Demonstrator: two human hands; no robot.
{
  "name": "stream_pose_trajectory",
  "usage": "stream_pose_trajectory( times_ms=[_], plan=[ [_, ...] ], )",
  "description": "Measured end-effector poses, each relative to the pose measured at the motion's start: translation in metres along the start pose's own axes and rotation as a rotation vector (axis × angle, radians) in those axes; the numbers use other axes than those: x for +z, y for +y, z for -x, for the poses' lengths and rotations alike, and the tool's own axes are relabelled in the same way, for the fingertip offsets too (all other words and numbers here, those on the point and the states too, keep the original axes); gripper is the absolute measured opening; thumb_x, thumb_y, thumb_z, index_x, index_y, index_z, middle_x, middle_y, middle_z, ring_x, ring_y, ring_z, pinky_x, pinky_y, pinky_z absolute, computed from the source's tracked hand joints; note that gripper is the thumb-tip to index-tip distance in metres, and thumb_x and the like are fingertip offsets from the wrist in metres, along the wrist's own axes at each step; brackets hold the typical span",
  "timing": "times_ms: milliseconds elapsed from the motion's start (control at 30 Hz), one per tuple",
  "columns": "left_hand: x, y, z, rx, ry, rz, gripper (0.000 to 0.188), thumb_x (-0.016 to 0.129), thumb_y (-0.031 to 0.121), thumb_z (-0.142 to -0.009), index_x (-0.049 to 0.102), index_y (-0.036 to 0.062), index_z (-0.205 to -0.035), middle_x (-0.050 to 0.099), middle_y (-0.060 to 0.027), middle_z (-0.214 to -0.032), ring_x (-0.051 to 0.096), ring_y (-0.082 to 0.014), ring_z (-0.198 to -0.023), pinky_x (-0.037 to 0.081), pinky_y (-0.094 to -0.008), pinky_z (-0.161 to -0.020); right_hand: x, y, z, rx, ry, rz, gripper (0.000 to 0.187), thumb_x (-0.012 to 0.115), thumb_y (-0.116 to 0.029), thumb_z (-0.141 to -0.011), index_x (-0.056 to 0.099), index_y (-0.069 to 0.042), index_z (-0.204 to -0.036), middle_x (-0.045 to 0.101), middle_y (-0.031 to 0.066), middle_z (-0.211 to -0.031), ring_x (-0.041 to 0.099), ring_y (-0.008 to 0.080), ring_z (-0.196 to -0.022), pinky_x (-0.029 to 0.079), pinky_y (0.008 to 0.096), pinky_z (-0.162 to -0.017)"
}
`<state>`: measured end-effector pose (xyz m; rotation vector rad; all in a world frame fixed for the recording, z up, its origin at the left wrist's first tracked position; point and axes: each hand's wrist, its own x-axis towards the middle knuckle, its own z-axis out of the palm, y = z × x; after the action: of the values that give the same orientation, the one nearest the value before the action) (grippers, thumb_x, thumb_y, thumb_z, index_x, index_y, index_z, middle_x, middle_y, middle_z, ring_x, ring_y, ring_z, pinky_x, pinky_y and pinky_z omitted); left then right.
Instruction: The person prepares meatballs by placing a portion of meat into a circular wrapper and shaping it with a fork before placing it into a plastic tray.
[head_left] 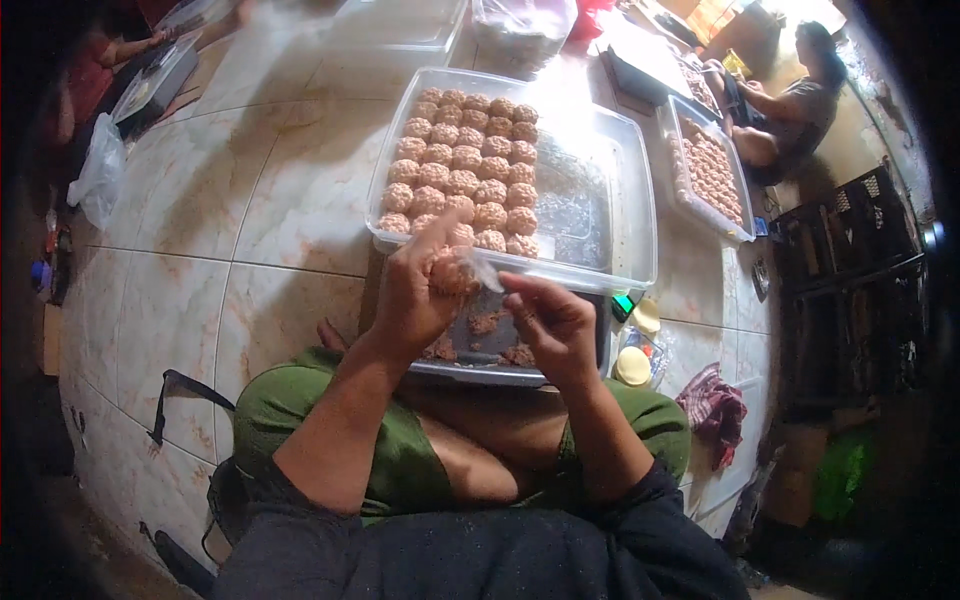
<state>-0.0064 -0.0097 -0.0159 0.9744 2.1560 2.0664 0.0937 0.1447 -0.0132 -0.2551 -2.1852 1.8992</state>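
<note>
My left hand is closed around a lumpy pinkish-brown ball, its index finger stretched up past it. A scrap of thin clear plastic sticks out from the ball's right side. My right hand pinches the end of that plastic between thumb and fingertips. Under both hands a dark tray lies across my lap, with brown crumbly clumps in it. Just beyond stands a clear plastic box, its left part filled with rows of similar balls; its right part shows bare bottom.
Another box of balls stands at the right, near a seated person. A second person sits far left beside a white plastic bag. Right of my tray are round yellowish lids and a checked cloth.
</note>
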Motion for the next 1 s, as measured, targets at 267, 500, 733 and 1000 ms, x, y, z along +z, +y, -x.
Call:
stream_pose_trajectory(
  times_ms=[267,500,733,1000],
  plan=[
    [0.0,-0.006,0.0,-0.118,-0.065,0.091,0.02,0.07,0.004,-0.075,0.06,0.0032,-0.091,0.062,-0.0043,-0.082,0.058,-0.0089,-0.077,0.047,-0.0247,-0.067,-0.006,-0.001,-0.004,-0.236,0.028,0.21,0.019,0.062,0.003,-0.086,0.066,0.001,-0.104,0.067,0.0036,-0.09,0.058,0.0058,-0.08,0.047,0.0196,-0.07],
    [0.007,-0.006,0.002,-0.09,0.003,0.074,0.023,0.068,-0.003,-0.072,0.06,0.0058,-0.091,0.059,-0.0016,-0.075,0.053,-0.0041,-0.068,0.045,-0.0232,-0.059,-0.004,-0.019,-0.011,-0.519,-0.017,0.397,0.015,0.067,0.003,-0.078,0.068,0.001,-0.093,0.066,0.0112,-0.08,0.062,0.0119,-0.068,0.046,0.0218,-0.058],
    [0.001,0.008,-0.003,-0.145,-0.057,-0.077,0.024,0.069,-0.001,-0.071,0.06,0.0056,-0.092,0.06,-0.0031,-0.078,0.055,-0.0087,-0.075,0.046,-0.0259,-0.066,-0.016,-0.017,-0.012,-0.449,-0.008,0.423,0.009,0.067,0.0,-0.08,0.068,0.0,-0.089,0.067,0.0108,-0.082,0.062,0.0119,-0.07,0.048,0.0236,-0.06],
    [0.002,0.008,0.0,-0.13,-0.074,0.06,0.022,0.067,-0.003,-0.074,0.06,0.0044,-0.093,0.061,0.0008,-0.084,0.056,-0.0058,-0.078,0.047,-0.0222,-0.068,-0.018,-0.014,-0.011,-0.412,0.018,0.315,0.009,0.068,-0.005,-0.08,0.069,-0.004,-0.088,0.067,0.0117,-0.077,0.064,0.0205,-0.066,0.051,0.0312,-0.06]
  ],
)
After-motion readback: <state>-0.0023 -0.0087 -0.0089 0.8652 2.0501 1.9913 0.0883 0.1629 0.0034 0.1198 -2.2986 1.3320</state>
